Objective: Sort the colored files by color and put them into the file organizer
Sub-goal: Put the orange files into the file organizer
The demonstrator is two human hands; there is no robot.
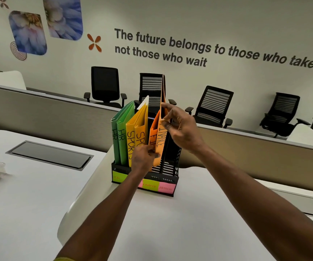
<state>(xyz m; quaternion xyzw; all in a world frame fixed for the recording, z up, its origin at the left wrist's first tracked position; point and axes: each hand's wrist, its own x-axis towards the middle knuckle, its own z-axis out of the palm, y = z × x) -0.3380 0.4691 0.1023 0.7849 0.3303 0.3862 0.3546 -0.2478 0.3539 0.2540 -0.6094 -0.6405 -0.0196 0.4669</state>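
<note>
A white table (170, 223) carries the black file organizer (167, 166). In the organizer stand green files (122, 136) at its left end, yellow files (136, 136) beside them, then orange files (160, 136). The right hand (182, 127) pinches the taller orange file's edge above the organizer; the left hand (142, 157) grips its lower spine.

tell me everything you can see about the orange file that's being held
The orange file is a thin paper-like folder with FINANCE handwritten down its spine. It stands nearly upright, rising well above the others, partly lowered into the black file organizer beside another orange file. The right hand pinches its upper edge; the left hand grips its lower part.
</note>
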